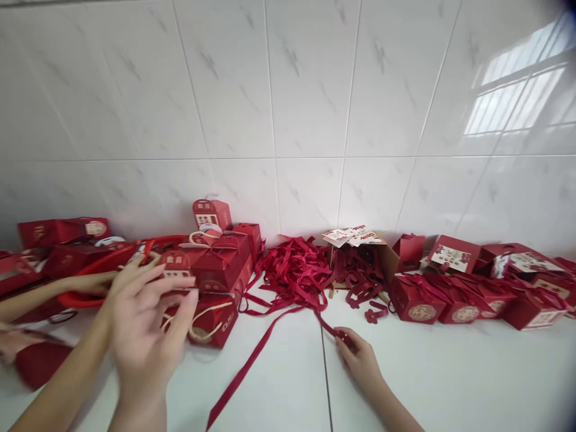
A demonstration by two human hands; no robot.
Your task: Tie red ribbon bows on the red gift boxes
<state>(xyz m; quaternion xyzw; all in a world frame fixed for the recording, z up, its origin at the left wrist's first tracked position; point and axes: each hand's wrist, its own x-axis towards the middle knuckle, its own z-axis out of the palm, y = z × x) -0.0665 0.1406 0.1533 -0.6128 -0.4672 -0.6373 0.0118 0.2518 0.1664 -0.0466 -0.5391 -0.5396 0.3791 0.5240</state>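
Observation:
My left hand (pixel 146 327) is raised at the left, in front of the stacked red gift boxes (pixel 220 261). Its fingers are loosely bent and apart, the thumb near the index fingertip, with nothing visible between them; it is a little blurred. My right hand (pixel 357 357) rests low over the white table and pinches a dark red ribbon (pixel 327 326). That strip runs back to a heap of red ribbons (pixel 297 270). One long loose ribbon (pixel 252 360) trails from the heap toward the table's front edge.
A co-worker's arms (pixel 58 384) reach in from the left, by a red basket-like rim (pixel 81 300) among more boxes. An open cardboard box (pixel 387 264) holds dark red flower-ended strips, with white cards on top. Finished-looking red boxes with ribbons (pixel 463 303) line the right. A tiled wall (pixel 306 108) stands behind.

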